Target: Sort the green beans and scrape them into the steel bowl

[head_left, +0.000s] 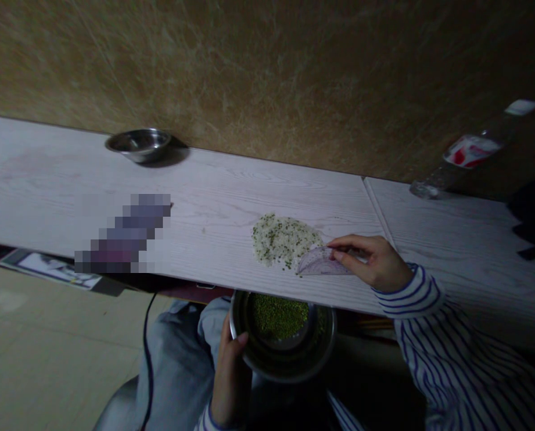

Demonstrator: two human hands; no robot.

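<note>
My left hand grips the rim of a steel bowl held below the table edge; green beans fill the bowl. My right hand pinches a clear plastic protractor that rests edge-down on the white wooden table, right beside a pile of mixed rice and green beans. The protractor touches the pile's right side. My sleeve is white with blue stripes.
An empty steel bowl stands at the table's far edge on the left. A plastic water bottle lies at the back right. A blurred-out object lies left of the pile. A dark object sits at the far right.
</note>
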